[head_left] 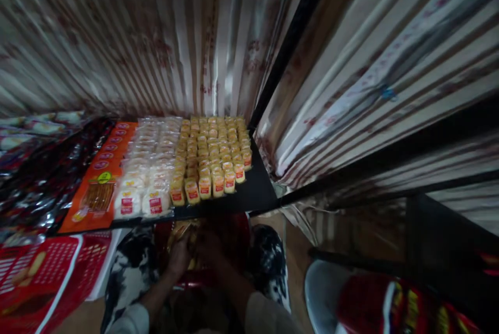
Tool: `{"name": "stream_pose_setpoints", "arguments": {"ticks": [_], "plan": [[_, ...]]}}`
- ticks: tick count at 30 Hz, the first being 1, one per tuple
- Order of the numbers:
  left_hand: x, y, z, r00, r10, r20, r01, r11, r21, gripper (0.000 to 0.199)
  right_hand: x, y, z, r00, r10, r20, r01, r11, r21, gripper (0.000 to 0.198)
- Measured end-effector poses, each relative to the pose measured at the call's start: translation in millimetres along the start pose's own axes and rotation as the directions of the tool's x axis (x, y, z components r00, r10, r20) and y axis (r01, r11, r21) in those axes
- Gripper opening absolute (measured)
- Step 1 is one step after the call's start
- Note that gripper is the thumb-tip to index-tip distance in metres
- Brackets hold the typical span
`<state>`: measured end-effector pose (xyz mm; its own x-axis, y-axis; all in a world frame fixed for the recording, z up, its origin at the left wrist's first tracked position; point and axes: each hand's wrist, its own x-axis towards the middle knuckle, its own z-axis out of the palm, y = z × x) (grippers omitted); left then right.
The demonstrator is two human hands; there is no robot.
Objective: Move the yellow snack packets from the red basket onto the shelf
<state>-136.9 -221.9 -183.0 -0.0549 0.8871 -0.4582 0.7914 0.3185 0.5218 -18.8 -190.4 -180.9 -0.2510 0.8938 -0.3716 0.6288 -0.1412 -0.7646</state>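
Low between the knees, both hands reach into a dark red basin (244,230) tucked partly under the shelf edge. My left hand (180,255) is closed around a yellow wrapped packet (182,229), whose kind is too dark to make out. Close beside it, my right hand (208,246) is in deep shadow, and its fingers are hidden. More pale yellow pieces (194,263) show in the basin below the hands. Above, on the black shelf (255,188), stand rows of small yellow wrapped snacks (216,152) with red labels.
Left of the yellow snacks lie white round packets (142,188), an orange snack pouch (103,168) and dark shiny packs (47,173). A red perforated basket (35,271) stands lower left. A metal bowl (322,292) and red packages (366,303) are lower right. A striped curtain (202,38) hangs behind.
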Motion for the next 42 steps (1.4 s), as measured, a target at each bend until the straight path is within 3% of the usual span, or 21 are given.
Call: {"name": "stream_pose_setpoints", "arguments": {"ticks": [4, 8, 15, 18, 22, 25, 28, 32, 38, 42], "plan": [[-15, 20, -11, 0.997, 0.03, -0.075, -0.028, 0.999, 0.02, 0.04, -13, -7, -12, 0.995, 0.056, -0.081, -0.054, 0.998, 0.028, 0.031], [-35, 44, -23, 0.988, 0.091, -0.126, -0.086, 0.995, 0.048, 0.033, -30, -14, -30, 0.995, 0.008, -0.099, 0.001, 0.996, 0.091, 0.029], [-59, 77, -40, 0.958, 0.211, -0.197, -0.186, 0.973, 0.139, 0.029, -61, -25, -65, 0.979, -0.106, -0.173, 0.105, 0.994, -0.015, 0.026], [-64, 90, -45, 0.954, 0.236, -0.187, -0.235, 0.972, 0.028, 0.028, -70, -29, -79, 0.964, -0.131, -0.23, 0.155, 0.984, 0.087, 0.025], [-68, 111, -55, 0.948, 0.277, -0.159, -0.306, 0.929, -0.205, 0.034, -76, -31, -94, 0.955, -0.075, -0.286, 0.154, 0.951, 0.267, 0.031], [-66, 126, -63, 0.95, 0.24, -0.201, -0.298, 0.891, -0.343, 0.028, -77, -29, -100, 0.945, -0.089, -0.314, 0.23, 0.864, 0.449, 0.038], [-60, 136, -68, 0.956, 0.171, -0.237, -0.276, 0.798, -0.536, 0.019, -78, -26, -104, 0.926, -0.096, -0.364, 0.3, 0.772, 0.561, 0.043], [-53, 145, -71, 0.973, 0.086, -0.215, -0.223, 0.593, -0.773, 0.016, -83, -23, -106, 0.933, -0.055, -0.356, 0.287, 0.712, 0.641, 0.048], [-55, 155, -77, 0.981, 0.016, -0.192, -0.181, 0.422, -0.888, 0.025, -93, -27, -112, 0.967, 0.109, -0.232, 0.142, 0.526, 0.838, 0.059], [-58, 158, -77, 0.989, 0.031, -0.141, -0.143, 0.347, -0.927, 0.029, -97, -30, -121, 0.97, 0.145, -0.194, 0.123, 0.394, 0.911, 0.05]]}}
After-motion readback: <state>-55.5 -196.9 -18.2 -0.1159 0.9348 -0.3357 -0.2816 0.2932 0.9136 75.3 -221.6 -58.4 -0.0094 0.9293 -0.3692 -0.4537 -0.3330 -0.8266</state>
